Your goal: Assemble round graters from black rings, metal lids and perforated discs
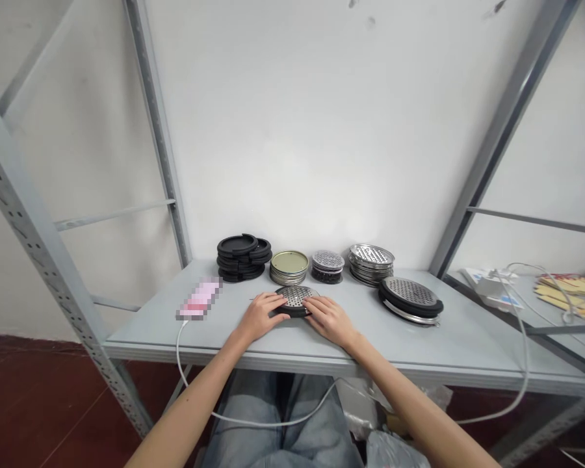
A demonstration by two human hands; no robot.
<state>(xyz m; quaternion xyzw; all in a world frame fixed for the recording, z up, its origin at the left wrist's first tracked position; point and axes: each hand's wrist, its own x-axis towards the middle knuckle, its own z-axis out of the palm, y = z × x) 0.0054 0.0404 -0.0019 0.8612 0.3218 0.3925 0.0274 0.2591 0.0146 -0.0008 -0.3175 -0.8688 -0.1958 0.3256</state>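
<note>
A round metal grater plate (295,296) in a black rim lies on the grey shelf top in front of me. My left hand (260,316) grips its left edge, with the fingers over the rim. From the right, my right hand (332,320) holds the opposite edge, its fingertips resting on the perforated top. Parts of the rim are hidden under the fingers. Behind stand a stack of black plastic rings (238,247), a stack of gold-coloured round lids (289,262), small perforated discs (327,261) and larger silver grater discs (370,257).
At the right lies a stack of black-rimmed grater plates (412,296). A pink phone (201,299), blurred out, is on the left with a white cable (253,424) crossing my lap. Metal uprights (158,130) frame the shelf. A power strip (492,286) sits beyond the right upright.
</note>
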